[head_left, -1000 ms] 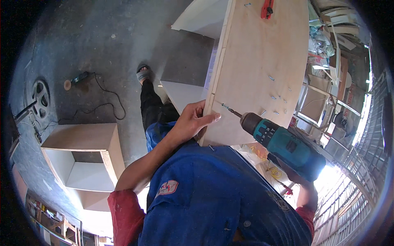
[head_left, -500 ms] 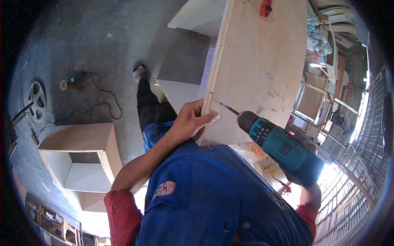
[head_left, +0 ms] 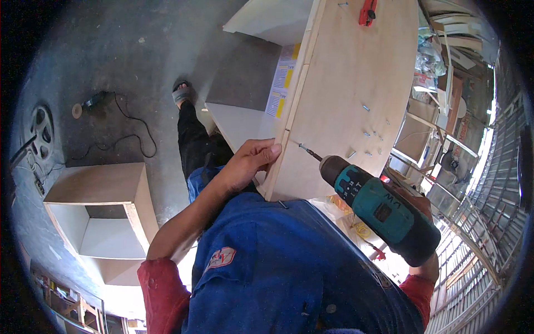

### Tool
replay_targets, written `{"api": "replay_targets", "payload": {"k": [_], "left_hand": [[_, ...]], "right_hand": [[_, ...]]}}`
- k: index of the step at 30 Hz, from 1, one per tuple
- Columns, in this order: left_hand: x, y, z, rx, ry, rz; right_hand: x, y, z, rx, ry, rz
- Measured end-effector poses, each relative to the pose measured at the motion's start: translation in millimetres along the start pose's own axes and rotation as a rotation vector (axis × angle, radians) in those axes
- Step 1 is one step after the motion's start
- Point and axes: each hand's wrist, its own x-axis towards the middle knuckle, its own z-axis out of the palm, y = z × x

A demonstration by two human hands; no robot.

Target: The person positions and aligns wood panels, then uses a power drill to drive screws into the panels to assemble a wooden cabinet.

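Note:
A teal and black cordless drill (head_left: 384, 214) is held in my right hand (head_left: 420, 203), mostly hidden behind the tool. Its bit points left, with a screw (head_left: 303, 146) at the tip, close over the panel near its left edge. The pale wooden panel (head_left: 345, 72) forms the top of a cabinet. My left hand (head_left: 245, 164) is closed at the panel's left edge, thumb and forefinger together on the rim; its other fingers are partly hidden. Several loose screws (head_left: 365, 107) lie on the panel right of the bit.
A red tool (head_left: 367, 12) rests at the panel's far end. On the floor to the left are an open wooden cabinet box (head_left: 97, 183) and a corded grinder (head_left: 92, 104). Frames and bags (head_left: 431, 61) stand along the right. A screw (head_left: 282, 204) lies by my apron.
My left thumb has drawn back from the panel's top to its edge. The drill has shifted slightly, its screw staying near the same spot. The view has moved a little.

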Motion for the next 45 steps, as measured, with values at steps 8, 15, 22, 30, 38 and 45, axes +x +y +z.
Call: {"api": "replay_targets", "payload": {"k": [8,15,22,30,38,45], "left_hand": [[0.6,-3.5,2.1,-0.028,0.027,0.042],[0.9,-3.7,4.0,-0.024,0.043,0.060],[1.2,-1.9,2.0,0.073,0.043,0.068],[1.3,1.0,4.5,0.073,0.048,0.080],[0.4,2.6,5.6,0.073,0.033,0.070],[2.5,-6.6,1.9,0.065,0.029,0.128]], "right_hand": [[8.7,-4.6,-4.7,0.058,-0.070,0.031],[15.2,-9.4,-7.8,0.126,-0.147,0.058],[30.2,-23.5,-14.6,0.417,-0.298,0.194],[51.5,-62.1,5.3,0.682,-0.016,0.591],[59.0,-66.2,1.8,0.375,-0.077,0.322],[63.0,-55.1,-5.2,-0.119,-0.174,-0.008]]}}
